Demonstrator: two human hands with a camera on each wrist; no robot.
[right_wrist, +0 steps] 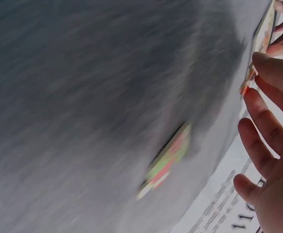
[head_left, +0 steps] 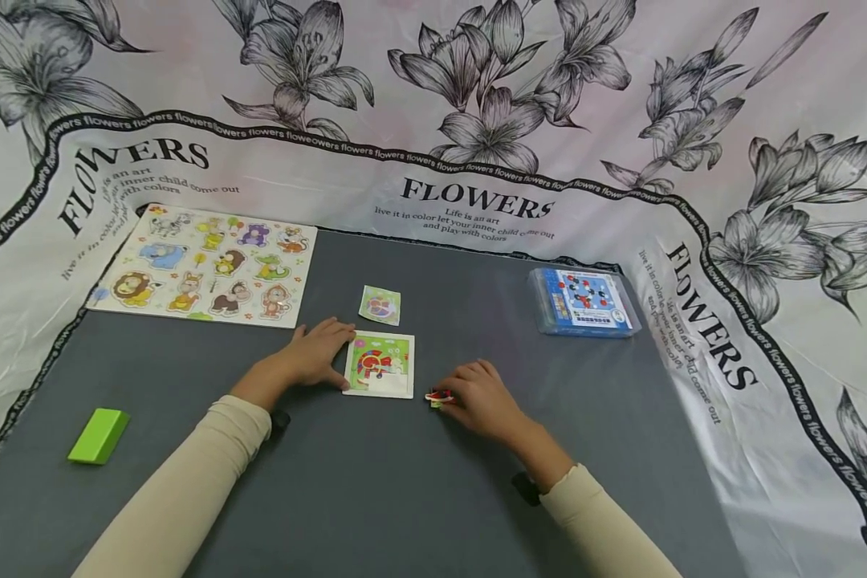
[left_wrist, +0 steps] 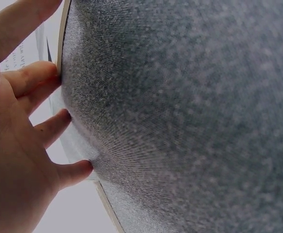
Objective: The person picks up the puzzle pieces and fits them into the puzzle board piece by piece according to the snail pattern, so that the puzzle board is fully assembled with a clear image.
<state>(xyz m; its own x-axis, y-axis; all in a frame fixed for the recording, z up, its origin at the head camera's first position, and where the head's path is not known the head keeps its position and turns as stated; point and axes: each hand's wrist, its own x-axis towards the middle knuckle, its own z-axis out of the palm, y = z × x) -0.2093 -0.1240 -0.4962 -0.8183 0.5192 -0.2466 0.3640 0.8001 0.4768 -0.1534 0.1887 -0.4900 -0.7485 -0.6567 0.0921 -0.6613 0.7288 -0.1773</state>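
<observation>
A small square jigsaw puzzle (head_left: 359, 390) in a white-bordered tray lies in the middle of the table, its lower right part bare white. My left hand (head_left: 318, 353) rests at the tray's left edge, thumb low and fingers spread along the side. Just right of the tray, my right hand (head_left: 482, 399) pinches a red puzzle piece (right_wrist: 248, 84) between thumb and fingertips. Another puzzle piece (right_wrist: 168, 160), green and red, lies on the cloth close to that hand. A small green picture square (head_left: 380, 305) sits just beyond the tray.
At the back left lies a large animal picture board (head_left: 209, 269). A blue plastic box (head_left: 585, 301) with a molecule picture stands at the back right. A bright green block (head_left: 98, 437) is at the left. Flower-printed cloth (head_left: 470, 201) surrounds the grey tabletop (head_left: 376, 498).
</observation>
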